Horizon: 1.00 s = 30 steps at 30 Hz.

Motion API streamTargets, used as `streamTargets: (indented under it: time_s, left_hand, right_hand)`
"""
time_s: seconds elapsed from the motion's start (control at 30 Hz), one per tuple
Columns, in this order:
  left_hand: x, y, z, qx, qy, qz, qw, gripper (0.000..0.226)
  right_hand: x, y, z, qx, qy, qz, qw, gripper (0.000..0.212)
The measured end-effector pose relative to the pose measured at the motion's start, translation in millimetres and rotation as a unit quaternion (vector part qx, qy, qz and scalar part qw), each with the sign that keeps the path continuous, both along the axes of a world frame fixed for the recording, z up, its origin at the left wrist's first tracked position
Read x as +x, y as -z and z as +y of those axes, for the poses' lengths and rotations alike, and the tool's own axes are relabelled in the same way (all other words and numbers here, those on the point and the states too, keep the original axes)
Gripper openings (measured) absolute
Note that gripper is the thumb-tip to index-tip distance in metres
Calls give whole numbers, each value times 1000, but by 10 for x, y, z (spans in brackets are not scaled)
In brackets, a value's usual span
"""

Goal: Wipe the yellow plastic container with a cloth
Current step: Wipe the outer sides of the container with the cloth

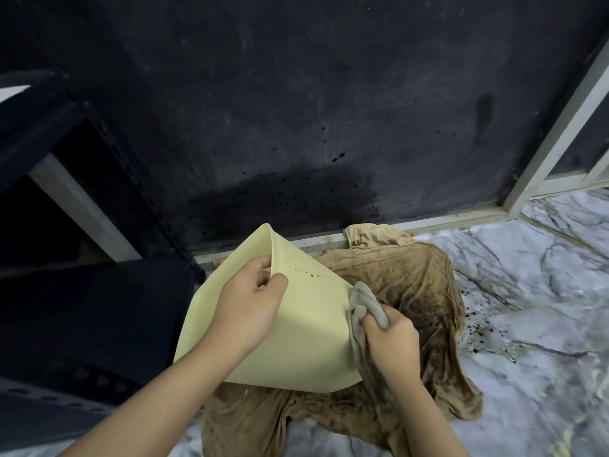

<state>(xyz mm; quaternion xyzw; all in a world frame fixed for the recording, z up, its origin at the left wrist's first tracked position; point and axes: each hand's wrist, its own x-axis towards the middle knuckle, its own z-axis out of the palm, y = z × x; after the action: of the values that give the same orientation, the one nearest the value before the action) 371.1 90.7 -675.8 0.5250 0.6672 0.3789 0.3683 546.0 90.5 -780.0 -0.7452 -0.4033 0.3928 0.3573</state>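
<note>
wall [296, 94]: black (spattered) | floor [543, 324]: grey marble | left: perhaps shelving [82, 199]

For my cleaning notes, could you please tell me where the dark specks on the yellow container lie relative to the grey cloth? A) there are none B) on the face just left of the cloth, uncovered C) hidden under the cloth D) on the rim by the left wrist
B: the specks show bare on the container face, between the left hand and the cloth gripped by the right hand.
</note>
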Motion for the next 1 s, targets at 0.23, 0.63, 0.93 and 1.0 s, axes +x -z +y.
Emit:
streamTargets:
  time_s: [0.23, 0.63, 0.93, 1.0]
  left_hand:
    - [-33, 59, -13, 49, -32, 22, 998, 22]
    - [52, 179, -19, 79, -28, 2, 997, 20]
    - [34, 184, -41, 79, -21, -25, 996, 23]
    - [27, 187, -44, 80, -16, -15, 997, 19]
  right_hand:
    - [-188, -160, -56, 59, -29, -8, 998, 24]
    - [-565, -524, 115, 197, -106, -18, 975, 13]
    - [-301, -221, 274, 95, -47, -7, 994, 23]
    - [-220, -149, 280, 75, -35, -9, 997, 23]
